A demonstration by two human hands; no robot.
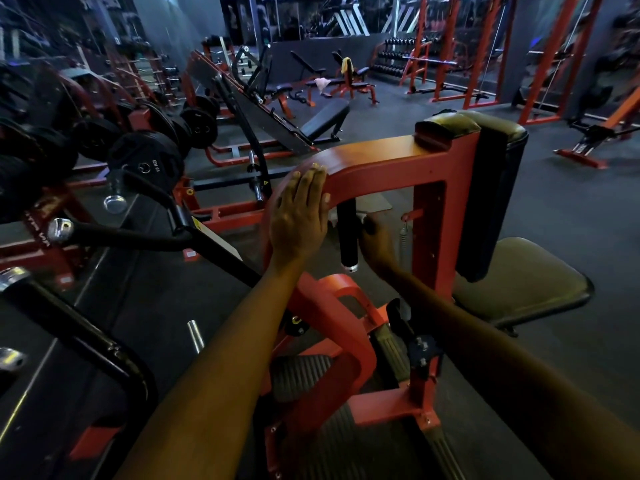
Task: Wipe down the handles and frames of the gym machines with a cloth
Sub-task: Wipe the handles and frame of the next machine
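Dim gym floor behind, the left hand [299, 206] presses flat on the red frame [374, 157]; the right hand [375, 242], grip unclear, should work its wiping slowly around the black handle [347, 233] at five o'clock.

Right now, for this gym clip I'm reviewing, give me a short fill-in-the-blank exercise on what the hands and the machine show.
1. The left hand rests flat on the curved ____ frame.
2. The right hand is beside the hanging ____ handle.
3. The nearest weight plate is marked ____ KG.
4. The seat pad lies to the ____ of the frame.

Missing words: red; black; 15; right
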